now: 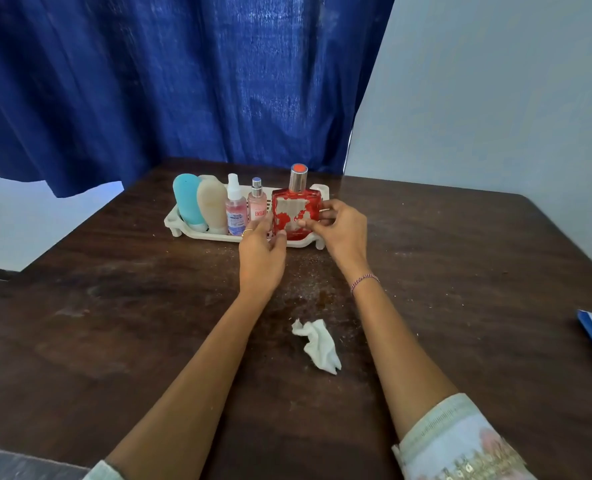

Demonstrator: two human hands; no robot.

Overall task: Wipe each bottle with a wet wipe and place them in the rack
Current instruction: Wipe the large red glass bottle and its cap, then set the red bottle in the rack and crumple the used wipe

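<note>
We read "ENDAU", cut off by a hand, on the small pink spray bottle (257, 204); the neighbouring clear spray bottle (236, 211) bears print too small to read.

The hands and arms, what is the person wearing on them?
The left hand has a thin gold ring on one finger. The right hand has a red and white thread bracelet at the wrist. Both forearms are bare; pale patterned sleeves begin near the elbows.

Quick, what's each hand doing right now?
Left hand: fingers on the red bottle, steadying it.
Right hand: gripping the red bottle's other side.
</note>
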